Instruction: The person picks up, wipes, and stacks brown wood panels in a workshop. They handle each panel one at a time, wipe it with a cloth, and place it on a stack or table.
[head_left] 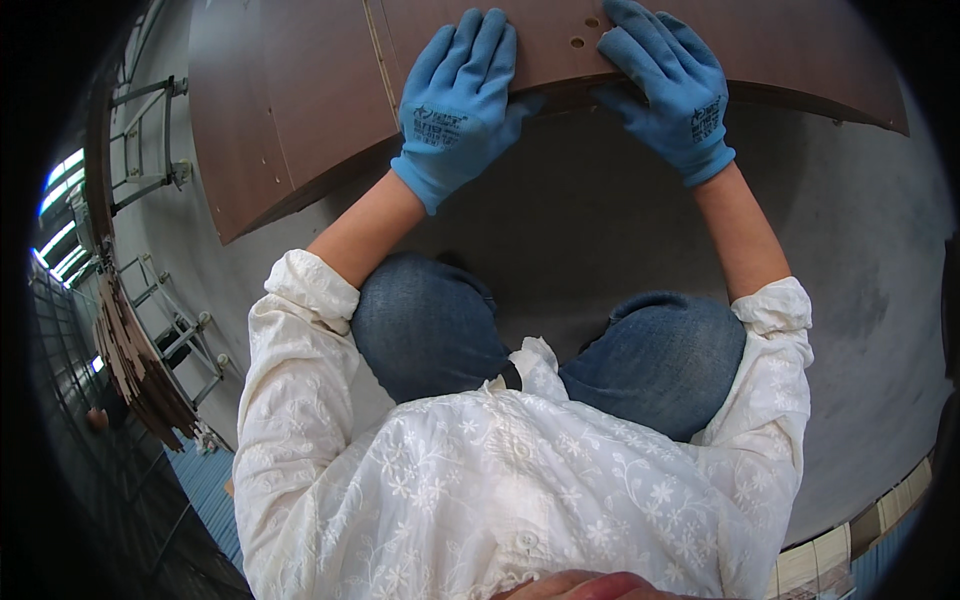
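Both my hands wear blue work gloves and rest on the near edge of a reddish-brown wooden panel (300, 90). My left hand (460, 95) lies with its fingers stretched out flat on the top face, its thumb hooked below the edge. Further right, my right hand (675, 90) lies in the same manner, fingers extended over the surface and thumb under the edge. Two small round holes (577, 43) show in the panel between my hands, close to the right one. A narrow pale seam (381, 60) runs across the panel just left of my left hand.
Grey floor (850, 230) spreads below the panel and around my bent knees (430, 325). Metal-framed carts on casters (150, 140) stand to the left, near a stack of brown boards (140, 360). Pale bundled boards (820, 560) lie at the lower right.
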